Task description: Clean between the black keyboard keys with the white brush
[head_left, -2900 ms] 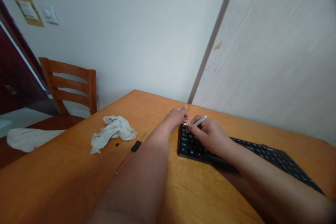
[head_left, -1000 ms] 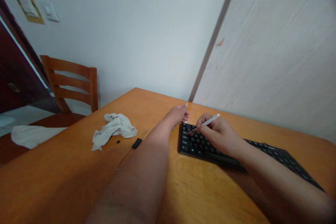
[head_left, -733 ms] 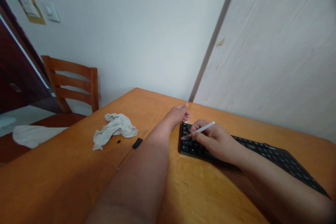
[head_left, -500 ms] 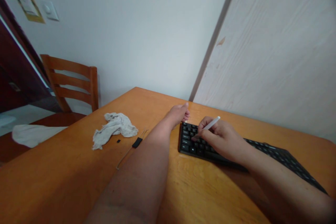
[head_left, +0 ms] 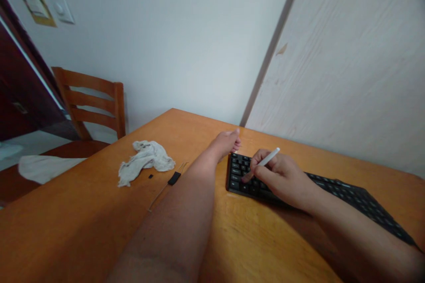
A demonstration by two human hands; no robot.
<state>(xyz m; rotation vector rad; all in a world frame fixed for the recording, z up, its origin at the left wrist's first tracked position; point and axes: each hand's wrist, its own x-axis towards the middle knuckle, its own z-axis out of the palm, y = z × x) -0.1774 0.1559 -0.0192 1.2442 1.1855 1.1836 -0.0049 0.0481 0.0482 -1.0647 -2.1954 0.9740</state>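
Note:
My right hand [head_left: 280,177] pinches a slim white stylus [head_left: 269,157] above the left part of a black computer keyboard [head_left: 345,192], and the stylus tip sits close to the keys, hidden by my fingers. My left hand [head_left: 227,143] rests on the orange wooden table [head_left: 83,225] by the keyboard's far corner, fingers curled on nothing. Left of my forearm lie a crumpled off-white cloth [head_left: 144,163], a tiny black piece [head_left: 150,177] and a black rectangular part [head_left: 174,178] on a thin wire [head_left: 162,194].
A wooden slatted chair [head_left: 89,97] stands beyond the table's left edge, near a white cloth [head_left: 43,169] on a dark surface. A pale wooden panel [head_left: 345,66] and a white wall [head_left: 166,44] rise behind the table, which ends just past my left hand.
My right hand has shifted rightward along the keyboard with the stylus still in it. My left hand and the objects on the table stay put, apart from a slight camera tilt.

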